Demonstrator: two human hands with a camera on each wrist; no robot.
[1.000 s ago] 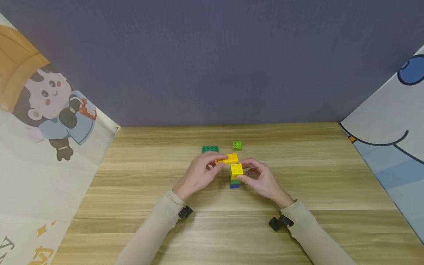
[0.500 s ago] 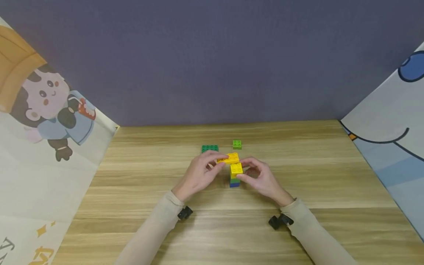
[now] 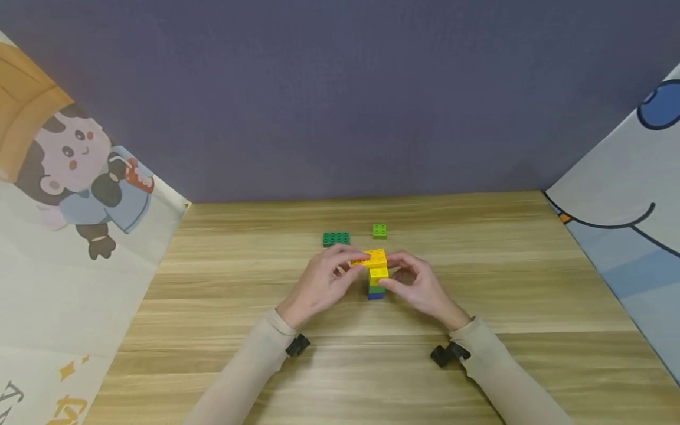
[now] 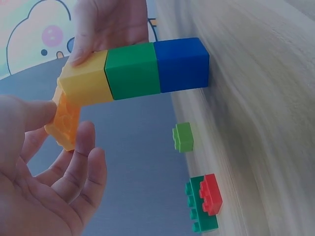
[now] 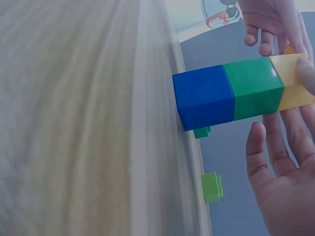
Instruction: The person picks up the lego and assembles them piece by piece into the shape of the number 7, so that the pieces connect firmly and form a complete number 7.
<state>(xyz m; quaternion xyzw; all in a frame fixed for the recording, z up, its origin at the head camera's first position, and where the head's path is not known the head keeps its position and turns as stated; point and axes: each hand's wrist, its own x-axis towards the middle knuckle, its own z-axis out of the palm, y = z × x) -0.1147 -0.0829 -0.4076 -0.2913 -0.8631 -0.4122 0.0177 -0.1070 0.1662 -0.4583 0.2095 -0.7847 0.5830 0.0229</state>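
A tower of stacked toy bricks stands on the table, with a blue brick (image 4: pixel 182 65) at the bottom, a green brick (image 4: pixel 133 71) above it and a yellow brick (image 4: pixel 87 81) on top. Thumb and fingers of my right hand (image 3: pixel 423 289) pinch the yellow brick from the right. A longer, flat yellow-orange brick (image 3: pixel 376 258) is pinched in my left hand (image 3: pixel 319 286). Its right end lies over the rear of the tower's top, leaving front studs visible. Whether it is pressed onto the studs cannot be told.
Behind the hands lie a dark green brick (image 3: pixel 336 238) and a small lime green brick (image 3: pixel 379 231). A red brick (image 4: pixel 211 194), hidden in the head view, sits close beside the dark green one. A dark wall (image 3: pixel 340 118) rises at the table's back edge.
My left hand has brought the flat yellow-orange brick slightly right and toward me, from behind the tower to over its top. The right hand keeps its hold on the tower.
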